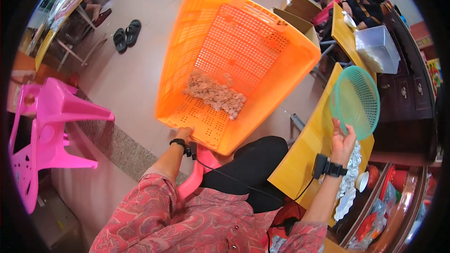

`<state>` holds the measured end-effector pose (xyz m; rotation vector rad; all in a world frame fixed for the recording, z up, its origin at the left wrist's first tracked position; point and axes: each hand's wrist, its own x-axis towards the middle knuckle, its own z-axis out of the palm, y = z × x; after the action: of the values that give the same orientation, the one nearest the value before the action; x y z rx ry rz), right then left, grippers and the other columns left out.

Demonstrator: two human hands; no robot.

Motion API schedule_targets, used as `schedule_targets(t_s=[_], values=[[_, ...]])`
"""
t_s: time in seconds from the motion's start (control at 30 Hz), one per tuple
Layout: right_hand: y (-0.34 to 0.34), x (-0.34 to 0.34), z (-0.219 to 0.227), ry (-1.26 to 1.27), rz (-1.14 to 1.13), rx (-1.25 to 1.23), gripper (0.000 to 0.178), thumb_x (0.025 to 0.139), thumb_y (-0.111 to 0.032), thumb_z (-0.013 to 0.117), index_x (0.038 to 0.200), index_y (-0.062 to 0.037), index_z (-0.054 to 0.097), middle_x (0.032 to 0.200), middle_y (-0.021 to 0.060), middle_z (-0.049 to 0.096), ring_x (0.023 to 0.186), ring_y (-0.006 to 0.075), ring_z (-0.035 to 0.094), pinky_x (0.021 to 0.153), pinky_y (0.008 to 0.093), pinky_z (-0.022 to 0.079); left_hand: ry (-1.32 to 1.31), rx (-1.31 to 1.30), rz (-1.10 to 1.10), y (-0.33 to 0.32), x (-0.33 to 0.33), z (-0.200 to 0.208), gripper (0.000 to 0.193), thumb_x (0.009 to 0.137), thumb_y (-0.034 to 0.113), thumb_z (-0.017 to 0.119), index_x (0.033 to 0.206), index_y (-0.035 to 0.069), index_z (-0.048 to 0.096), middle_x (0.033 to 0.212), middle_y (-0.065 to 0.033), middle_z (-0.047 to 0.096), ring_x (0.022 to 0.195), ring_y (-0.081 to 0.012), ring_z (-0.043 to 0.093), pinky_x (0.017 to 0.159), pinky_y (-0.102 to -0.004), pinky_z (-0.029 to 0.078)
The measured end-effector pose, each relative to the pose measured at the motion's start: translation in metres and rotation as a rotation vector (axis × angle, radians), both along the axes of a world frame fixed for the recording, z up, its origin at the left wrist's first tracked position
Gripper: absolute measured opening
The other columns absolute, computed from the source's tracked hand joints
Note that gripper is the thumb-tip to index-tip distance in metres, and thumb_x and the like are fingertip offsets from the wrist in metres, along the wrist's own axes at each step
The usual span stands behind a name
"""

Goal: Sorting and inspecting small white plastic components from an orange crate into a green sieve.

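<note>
A large orange plastic basket (pixel 262 112) with perforated walls is tilted in front of me. A heap of small pale beige pieces (pixel 213 94), some of them ring-shaped, lies inside it. My left hand (pixel 184 134) is closed on the basket's near rim, its fingers partly hidden. Over the yellow table (pixel 300 157) on my right, a round green mesh colander (pixel 372 100) is tipped on its side. My right hand (pixel 343 143) grips the colander's near edge between thumb and fingers. Below that hand, many white pieces (pixel 349 185) lie along the table, beside a small white bowl (pixel 362 181).
A pink plastic chair (pixel 70 107) stands on the left, with black slippers (pixel 126 36) on the floor beyond. Another person (pixel 361 4) sits at a far yellow table near a clear plastic bin (pixel 378 49). Dark cabinets (pixel 405 112) line the right; cardboard boxes (pixel 300 3) stand behind the basket.
</note>
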<state>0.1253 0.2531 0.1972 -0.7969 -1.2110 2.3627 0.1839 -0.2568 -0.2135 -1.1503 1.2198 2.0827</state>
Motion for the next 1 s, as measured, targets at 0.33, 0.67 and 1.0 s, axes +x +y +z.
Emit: schedule_targets(t_s=[0.33,0.67,1.0], values=[[-0.155,0.041,0.053,-0.247,0.403,0.462,0.028,0.082,-0.003,0.057,0.109,0.0021,0.058,0.091,0.0095,0.066,0.071,0.0216,0.068,0.049,0.0317,0.058,-0.159,-0.159,-0.101,-0.004,-0.005,-0.006,0.038,0.093,0.010,0.059,0.123,-0.009,0.047,0.105,-0.0226,0.065,0.081,-0.0393,0.068,0.059,-0.0547,0.058],[-0.217,0.011,0.030,-0.431,0.703,1.084,0.038,0.081,-0.005,0.052,0.115,0.0106,0.054,0.081,0.0184,0.067,0.064,0.0262,0.068,0.052,0.0361,0.056,-0.113,-0.113,0.113,0.016,-0.010,0.030,0.037,0.088,0.008,0.066,0.117,-0.011,0.055,0.107,-0.0194,0.065,0.085,-0.0288,0.068,0.069,-0.0418,0.057],[-0.249,-0.073,-0.032,-0.092,0.666,1.853,0.077,0.076,0.000,0.055,0.141,0.0193,0.018,0.083,0.0317,0.061,0.074,0.0435,0.065,0.067,0.0457,0.054,-0.183,-0.241,-0.053,0.004,-0.011,0.015,0.036,0.085,0.010,0.069,0.113,-0.011,0.058,0.103,-0.0175,0.065,0.083,-0.0269,0.068,0.064,-0.0401,0.056]])
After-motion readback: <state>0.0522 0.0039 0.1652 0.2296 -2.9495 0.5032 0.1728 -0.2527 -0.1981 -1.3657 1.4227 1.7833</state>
